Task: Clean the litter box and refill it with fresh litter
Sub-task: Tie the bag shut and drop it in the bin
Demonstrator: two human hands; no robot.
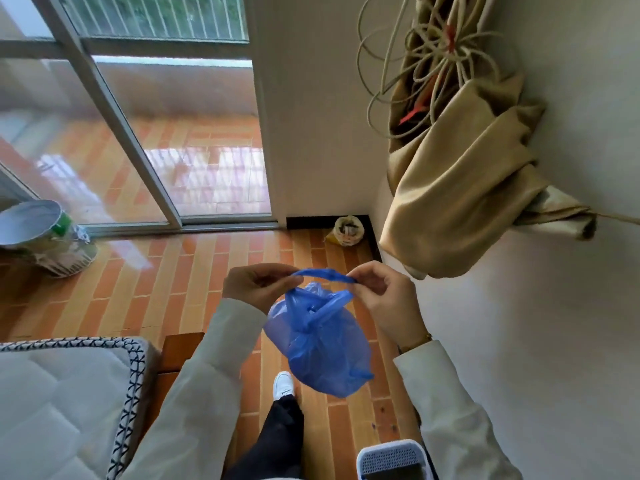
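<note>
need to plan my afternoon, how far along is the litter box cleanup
Looks done: waste seems bagged, since the blue plastic bag hangs full. In hand: the left hand and right hand each pinch one end of its handle, apparently tying it. Left: binning it and refilling; no litter box shows here.

white perforated box (391,459) cut off by the bottom edge; blue bag (322,344) contents hidden

The blue bag (320,344) is thin, translucent, crinkled plastic with a faint sheen. The floor (194,275) is glossy orange-brown tile, mirroring light. The curtain (464,188) is soft tan cloth, matt, the mattress (59,396) quilted white fabric.
</note>
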